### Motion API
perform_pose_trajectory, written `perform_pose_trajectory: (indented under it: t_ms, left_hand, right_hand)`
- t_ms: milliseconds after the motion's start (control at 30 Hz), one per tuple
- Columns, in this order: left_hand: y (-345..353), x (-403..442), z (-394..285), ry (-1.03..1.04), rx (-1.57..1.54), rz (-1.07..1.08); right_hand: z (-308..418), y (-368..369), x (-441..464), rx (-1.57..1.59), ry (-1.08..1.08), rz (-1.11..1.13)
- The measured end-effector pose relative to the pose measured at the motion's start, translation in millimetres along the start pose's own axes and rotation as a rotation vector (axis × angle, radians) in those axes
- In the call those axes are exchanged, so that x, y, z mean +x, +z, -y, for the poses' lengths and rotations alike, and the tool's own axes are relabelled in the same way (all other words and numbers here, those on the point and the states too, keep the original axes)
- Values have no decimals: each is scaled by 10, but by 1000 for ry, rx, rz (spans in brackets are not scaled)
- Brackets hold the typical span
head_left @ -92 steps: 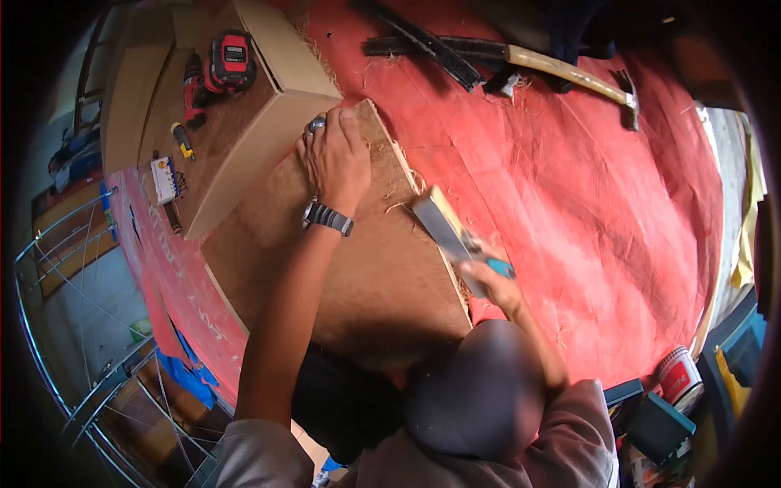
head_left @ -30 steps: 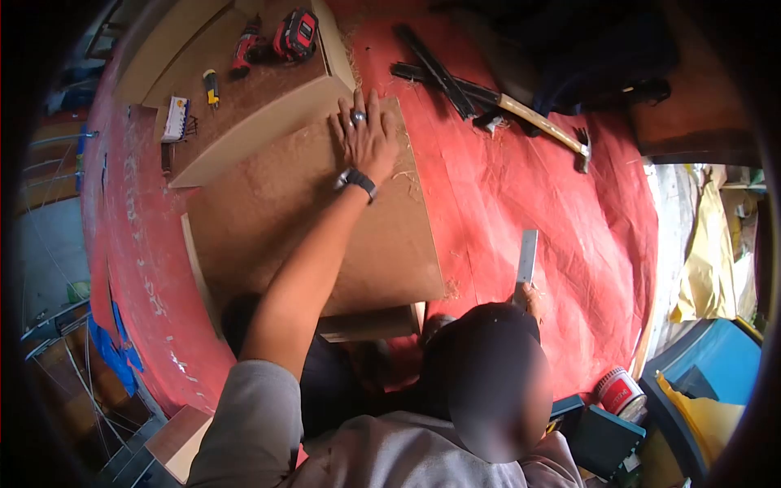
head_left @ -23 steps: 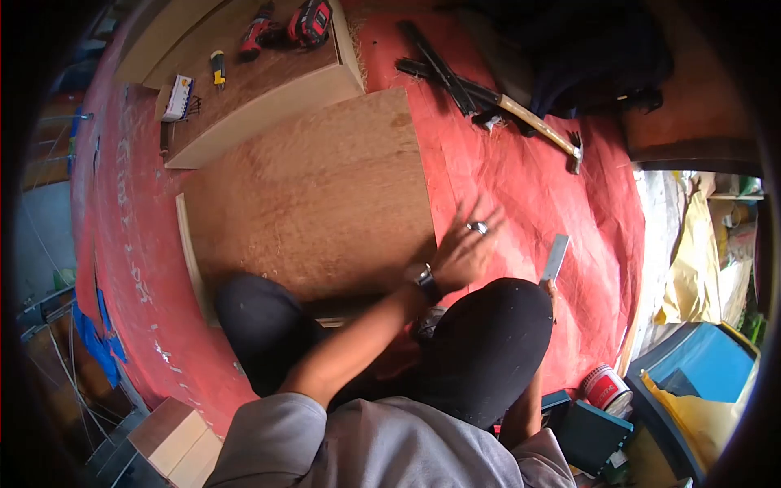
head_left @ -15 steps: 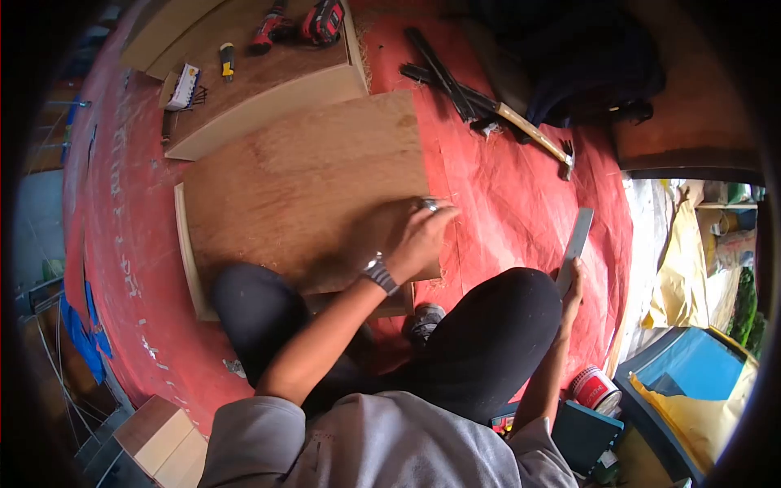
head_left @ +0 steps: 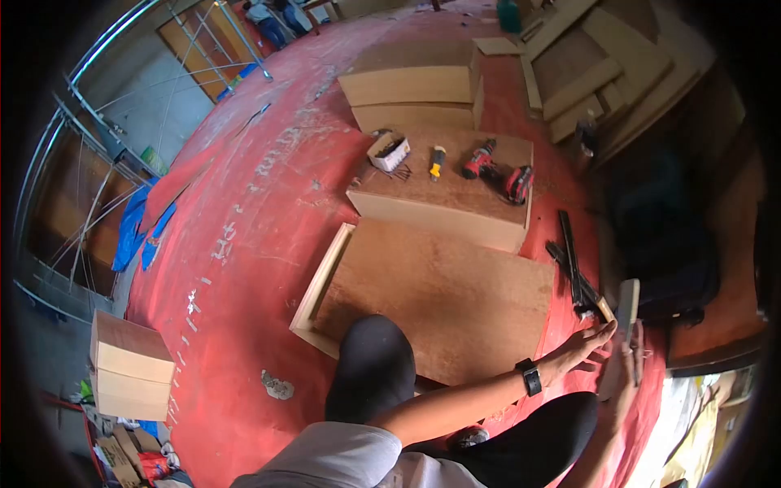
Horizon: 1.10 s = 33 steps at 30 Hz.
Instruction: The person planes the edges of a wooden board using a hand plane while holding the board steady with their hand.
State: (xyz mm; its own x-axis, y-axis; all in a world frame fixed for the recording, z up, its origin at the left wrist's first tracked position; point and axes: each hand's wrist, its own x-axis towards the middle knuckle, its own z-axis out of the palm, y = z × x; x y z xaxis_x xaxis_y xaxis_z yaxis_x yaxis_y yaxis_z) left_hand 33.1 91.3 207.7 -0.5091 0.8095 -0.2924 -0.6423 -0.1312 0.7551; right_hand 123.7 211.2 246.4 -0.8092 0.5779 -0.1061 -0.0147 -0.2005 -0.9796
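Between 3 and 4 o'clock, the right hand (head_left: 630,364) grips a long, narrow tool (head_left: 628,304), its blurred fingers closed around the lower part. The tool stands out as a pale, flat, grey-tan bar with a squared end pointing toward 12 o'clock; its lower part is hidden by the hand. The left hand (head_left: 573,354), just on its 9 o'clock side, has its fingers stretched out and slightly parted toward the tool; whether they touch it, I cannot tell. Near the middle, toward 5 o'clock, a wooden box (head_left: 443,297) lies on the red sheet (head_left: 244,350). Its broad brown face shows cloudy, reddish grain and darker patches, with a raised, pale edge on the 9 o'clock side. The person's left knee (head_left: 370,366) covers part of its near side. Just beyond, around 1 o'clock, a second box (head_left: 435,207), brown on top and pale along the front, bears a red-and-black drill (head_left: 480,160) and a small carton (head_left: 389,152). Black strips (head_left: 568,244) lie crossed at 3 o'clock.
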Motion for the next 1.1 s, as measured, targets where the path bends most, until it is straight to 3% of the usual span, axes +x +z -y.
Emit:
perform_pose_trajectory:
  t_ms: [67, 133, 233, 433, 567, 667, 767, 833, 867, 1000, 1100]
  left_hand:
    - [-72, 6, -66, -22, -3, 60]
    - [-178, -13, -1, -22, 6, -50]
    - [-342, -76, 200, 67, 8, -185]
    - [-566, -75, 349, 115, -97, -213]
    - [-474, -312, 19, 91, 149, -277]
    - [-515, -233, 58, 91, 140, -214]
    - [-520, -117, 92, 52, 170, -259]
    - [-469, -140, -91, -37, 202, -290]
    - [-510, -29, -36, 15, 233, -318]
    - [-689, 397, 112, 239, 467, -447]
    - [-507, 287, -98, 241, 752, -420]
  right_hand:
    - [-285, 207, -3, 176, 29, 52]
    - [-405, 222, -142, 129, 187, 129]
    - [-424, 508, -395, 129, 205, 162]
    - [-749, 601, -369, 118, 70, 148]
    - [-778, 538, -388, 125, 110, 199]
    - [-856, 393, -379, 53, 154, 269]
    - [-684, 529, -444, 112, 87, 245]
    - [-560, 476, -444, 57, 52, 351]
    - [-525, 440, -435, 29, 33, 404]
    - [-827, 208, -286, 210, -51, 141]
    - [-854, 65, -88, 153, 72, -17]
